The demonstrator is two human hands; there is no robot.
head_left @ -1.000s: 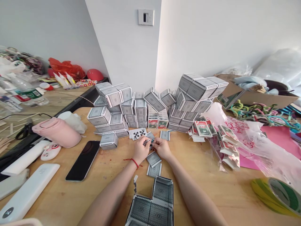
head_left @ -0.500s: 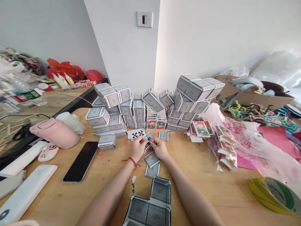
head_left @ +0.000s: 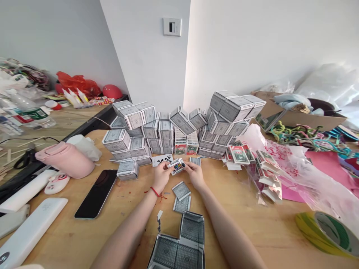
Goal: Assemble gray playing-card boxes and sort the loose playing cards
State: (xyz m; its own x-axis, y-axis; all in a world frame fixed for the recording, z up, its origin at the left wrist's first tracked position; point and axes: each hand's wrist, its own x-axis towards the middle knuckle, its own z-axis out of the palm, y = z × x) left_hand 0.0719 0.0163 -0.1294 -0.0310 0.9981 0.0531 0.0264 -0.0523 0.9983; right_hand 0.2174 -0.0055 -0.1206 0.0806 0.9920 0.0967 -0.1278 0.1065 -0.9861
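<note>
Between my two hands is a playing card [head_left: 176, 168], its picture face partly turned toward me and a folded edge showing its patterned back. My left hand [head_left: 162, 174] pinches its left end, and my right hand [head_left: 193, 173] grips the right end. Just behind my left hand lies a face-up club card [head_left: 166, 159]. Past my right hand a card lies back up [head_left: 195, 160]. Closer to me, two more back-up cards [head_left: 181, 190] overlap on the wooden table [head_left: 224, 216]. Boxes folded from cards [head_left: 179, 248] stand joined at the near edge.
Stacked card boxes [head_left: 134, 145] line the back, with red-and-green card packs [head_left: 239, 154] at their right. On the left lie a phone [head_left: 97, 193], a pink bottle [head_left: 66, 158] and a white power bank [head_left: 33, 228]. Yellow tape [head_left: 322, 231] and a plastic bag [head_left: 291, 164] are on the right.
The card in my hands has been raised and turned, so its picture face now shows. My hands have moved slightly apart, staying on the card's ends.
</note>
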